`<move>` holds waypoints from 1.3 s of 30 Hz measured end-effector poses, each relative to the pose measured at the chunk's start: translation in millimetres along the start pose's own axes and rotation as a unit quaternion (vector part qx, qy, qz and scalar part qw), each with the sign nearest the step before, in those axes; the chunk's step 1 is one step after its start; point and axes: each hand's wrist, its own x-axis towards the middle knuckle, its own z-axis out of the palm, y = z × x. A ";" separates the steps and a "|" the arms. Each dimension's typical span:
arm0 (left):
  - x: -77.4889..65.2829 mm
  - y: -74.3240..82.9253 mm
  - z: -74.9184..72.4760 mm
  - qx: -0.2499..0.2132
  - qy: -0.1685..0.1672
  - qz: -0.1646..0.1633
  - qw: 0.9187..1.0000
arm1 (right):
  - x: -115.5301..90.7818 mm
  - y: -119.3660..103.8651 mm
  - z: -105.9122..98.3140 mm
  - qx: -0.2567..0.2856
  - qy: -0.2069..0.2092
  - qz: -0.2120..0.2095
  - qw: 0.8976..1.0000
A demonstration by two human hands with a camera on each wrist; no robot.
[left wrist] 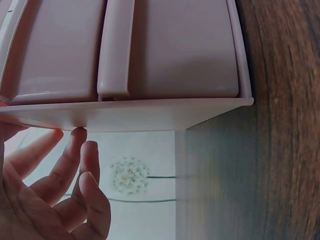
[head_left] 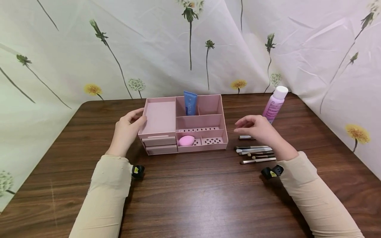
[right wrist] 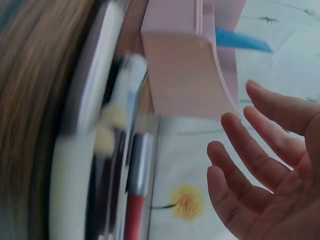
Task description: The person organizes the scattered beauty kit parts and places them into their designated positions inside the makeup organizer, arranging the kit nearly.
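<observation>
A pink desktop organizer [head_left: 202, 149] stands at the back middle of the table in the head view. My left hand [head_left: 124, 131] holds its left side, thumb over the top rim and fingertips against the outer wall [left wrist: 150, 114]. My right hand [head_left: 258, 129] hovers right of the organizer with relaxed, bent fingers and nothing between them. Several makeup brushes [head_left: 257, 160] lie below and beside it, their handles partly hidden by the wrist. A blue tube [head_left: 190, 103] stands in a back compartment, and a pink makeup sponge [head_left: 186, 140] sits in a front one.
A pink bottle with a white cap [head_left: 274, 105] stands behind the right hand. Two small drawers [head_left: 160, 145] are closed at the organizer's left front. A flower-printed cloth [head_left: 166, 49] hangs along the table's back edge.
</observation>
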 end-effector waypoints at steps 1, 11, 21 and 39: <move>0.1 0.1 0.1 0.000 0.000 0.001 1.000 | 0.1 2.3 -1.7 -0.004 -0.004 0.004 1.000; 2.9 1.6 0.9 0.004 -0.004 0.003 1.000 | 4.5 30.9 -16.8 -0.095 -0.056 0.022 0.994; 2.2 2.8 -0.1 0.005 -0.004 0.002 1.000 | 7.2 41.2 -19.7 -0.134 -0.111 0.030 0.984; 1.0 -0.4 0.5 0.006 0.001 0.004 1.000 | 11.3 46.5 -15.9 -0.145 -0.115 0.002 0.983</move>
